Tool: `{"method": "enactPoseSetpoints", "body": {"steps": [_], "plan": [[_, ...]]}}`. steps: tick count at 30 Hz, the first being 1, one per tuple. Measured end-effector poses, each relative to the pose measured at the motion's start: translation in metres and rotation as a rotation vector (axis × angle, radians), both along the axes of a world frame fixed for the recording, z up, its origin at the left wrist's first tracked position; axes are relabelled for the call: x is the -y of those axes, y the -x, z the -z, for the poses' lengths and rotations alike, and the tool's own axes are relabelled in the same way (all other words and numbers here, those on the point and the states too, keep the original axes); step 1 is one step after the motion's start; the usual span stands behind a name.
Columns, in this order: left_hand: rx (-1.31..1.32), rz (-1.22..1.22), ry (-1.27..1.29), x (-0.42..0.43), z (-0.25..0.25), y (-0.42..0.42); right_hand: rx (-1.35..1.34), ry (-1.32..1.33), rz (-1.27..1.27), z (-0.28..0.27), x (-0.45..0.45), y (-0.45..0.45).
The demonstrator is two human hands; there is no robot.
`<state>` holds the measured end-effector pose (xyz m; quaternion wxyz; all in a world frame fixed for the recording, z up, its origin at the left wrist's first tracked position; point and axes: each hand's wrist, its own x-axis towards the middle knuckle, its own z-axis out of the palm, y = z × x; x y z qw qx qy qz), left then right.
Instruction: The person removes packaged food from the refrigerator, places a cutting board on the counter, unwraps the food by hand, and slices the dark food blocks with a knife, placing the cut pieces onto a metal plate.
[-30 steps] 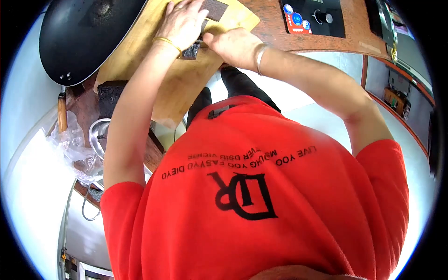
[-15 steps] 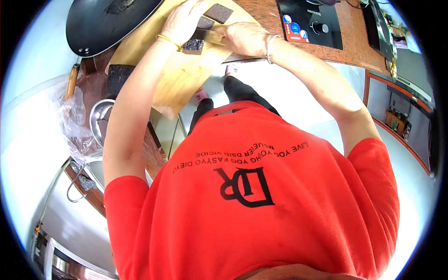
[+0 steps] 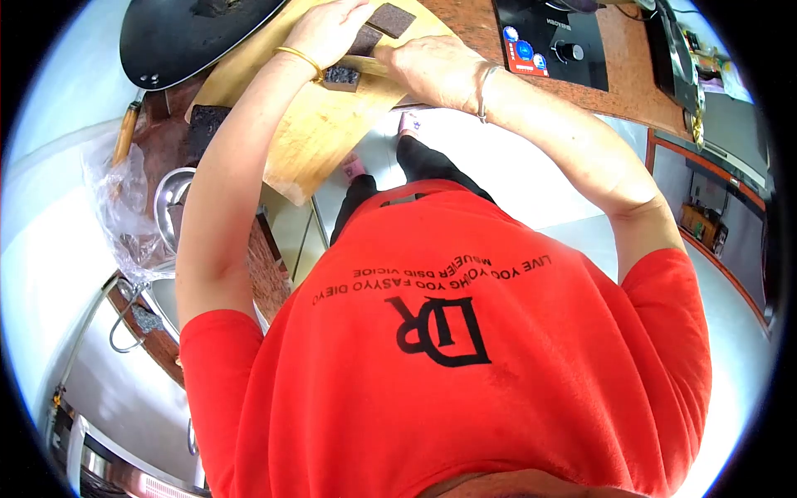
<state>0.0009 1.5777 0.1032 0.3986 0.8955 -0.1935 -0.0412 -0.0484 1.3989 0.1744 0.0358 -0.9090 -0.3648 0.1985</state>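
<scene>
My left hand (image 3: 322,35), with a yellow bangle at the wrist, is closed beside a dark brown block (image 3: 364,41) on the wooden cutting board (image 3: 311,141). Its fingers point right, and their tips partly cover the block's far side. My right hand (image 3: 432,73), wearing a silver bangle, is curled into a grip. A thin strip like a knife blade (image 3: 365,61) runs left from it along the block's near side; the handle is hidden. A smaller dark piece (image 3: 341,79) lies just nearer to me, and another dark slab (image 3: 391,21) sits beyond.
A black wok (image 3: 187,46) stands left of the board. Another dark block (image 3: 207,129), a wooden handle (image 3: 126,133), a plastic bag (image 3: 124,203) and a metal bowl (image 3: 168,207) are by my left arm. A black cooktop (image 3: 573,62) is at the right.
The blade-like strip shows narrower, and the near dark piece looks shorter and apart from the block behind it. My right hand has shifted slightly left; my left hand stays by the block.
</scene>
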Motion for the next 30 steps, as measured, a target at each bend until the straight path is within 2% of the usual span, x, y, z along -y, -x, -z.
{"method": "enactPoseSetpoints", "body": {"steps": [5,12,14,20,30], "plan": [[-0.156,-0.066,-0.042,-0.001,0.023,-0.01,0.008,0.016,-0.051,-0.005,-0.004,-0.006],[-0.069,0.012,-0.088,-0.002,0.034,-0.003,-0.121,0.1,-0.051,-0.011,-0.016,-0.013],[-0.067,0.019,-0.074,-0.002,0.036,-0.001,-0.182,0.216,-0.059,-0.011,-0.022,-0.015],[-0.097,0.043,-0.005,-0.003,0.043,-0.01,-0.225,0.138,-0.05,0.0,-0.017,-0.022],[0.006,0.046,-0.197,0.0,0.048,-0.002,-0.224,0.156,-0.004,0.006,-0.017,-0.011]]}}
